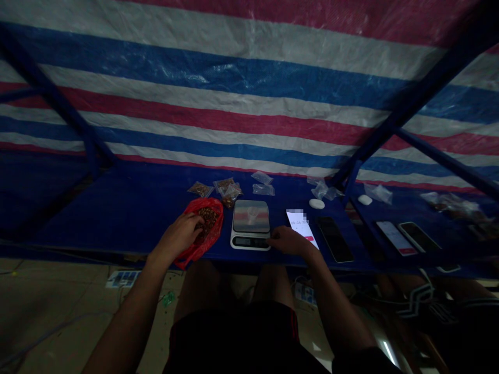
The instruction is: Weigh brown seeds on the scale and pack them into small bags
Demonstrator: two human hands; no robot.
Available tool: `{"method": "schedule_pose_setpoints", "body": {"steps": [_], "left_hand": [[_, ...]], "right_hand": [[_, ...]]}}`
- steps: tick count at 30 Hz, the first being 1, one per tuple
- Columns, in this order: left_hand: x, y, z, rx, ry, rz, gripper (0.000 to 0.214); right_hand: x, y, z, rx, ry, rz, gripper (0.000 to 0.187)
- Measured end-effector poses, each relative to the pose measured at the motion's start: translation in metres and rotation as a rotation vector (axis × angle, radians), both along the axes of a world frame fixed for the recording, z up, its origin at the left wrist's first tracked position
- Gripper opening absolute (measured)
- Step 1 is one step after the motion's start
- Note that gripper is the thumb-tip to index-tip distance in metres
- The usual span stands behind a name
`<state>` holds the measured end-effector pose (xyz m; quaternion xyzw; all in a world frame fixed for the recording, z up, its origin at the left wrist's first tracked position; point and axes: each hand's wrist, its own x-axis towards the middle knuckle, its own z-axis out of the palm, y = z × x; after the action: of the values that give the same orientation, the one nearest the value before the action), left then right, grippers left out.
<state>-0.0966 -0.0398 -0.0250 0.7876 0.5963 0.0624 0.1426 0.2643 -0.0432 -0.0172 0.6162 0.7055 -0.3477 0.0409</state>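
My left hand [183, 235] reaches into a red plastic bag [214, 240] of small brown pieces [209, 218], perhaps nuts or seeds. Its fingers are bent together among the pieces, and the tips are partly hidden. To the right of the bag stands a small white kitchen scale [235, 241] with a shiny square weighing plate [251, 223]. A faint clear thing, perhaps a small bag or dish, shows on that plate. My right hand [287, 240] is at the scale's front right corner, its fingers curled and one fingertip by the control panel. Nothing shows in its grip.
Behind the scale lie filled clear bags [200, 189] and flat clear bags [263, 189]. On the right are a lit phone [302, 228], a dark phone [336, 239] and a white oval object [317, 204]. Blue frame bars [374, 137] rise before a striped sheet [249, 122]. Another person's legs [413, 296] show lower right.
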Motion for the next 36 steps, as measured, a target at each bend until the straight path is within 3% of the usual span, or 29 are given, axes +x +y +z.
{"method": "schedule_pose_setpoints", "body": {"steps": [5, 8, 14, 20, 23, 26, 31, 36], "left_hand": [[0.005, -0.003, 0.008, 0.032, 0.057, 0.022, 0.020], [0.006, -0.006, 0.010, 0.050, 0.103, 0.049, 0.019], [0.008, -0.010, 0.014, 0.115, 0.115, 0.054, 0.015], [0.007, -0.009, 0.018, 0.100, 0.087, 0.102, 0.021], [0.011, -0.007, 0.024, 0.095, 0.007, 0.117, 0.021], [0.030, -0.004, 0.034, 0.133, -0.101, 0.059, 0.024], [0.089, 0.010, 0.046, 0.175, -0.230, -0.105, 0.029], [0.136, 0.031, 0.046, 0.211, -0.176, -0.174, 0.031]], "right_hand": [[0.002, -0.008, 0.003, 0.081, -0.070, 0.014, 0.037], [-0.004, -0.023, 0.005, 0.152, -0.133, -0.079, 0.052], [-0.028, -0.051, -0.006, 0.365, -0.130, -0.198, 0.064], [-0.045, -0.055, -0.024, 0.557, -0.163, -0.213, 0.114], [-0.047, -0.056, -0.029, 0.575, -0.184, -0.200, 0.106], [-0.047, -0.056, -0.032, 0.586, -0.195, -0.208, 0.099], [-0.046, -0.058, -0.034, 0.613, -0.209, -0.217, 0.096], [-0.043, -0.059, -0.034, 0.631, -0.202, -0.217, 0.091]]}}
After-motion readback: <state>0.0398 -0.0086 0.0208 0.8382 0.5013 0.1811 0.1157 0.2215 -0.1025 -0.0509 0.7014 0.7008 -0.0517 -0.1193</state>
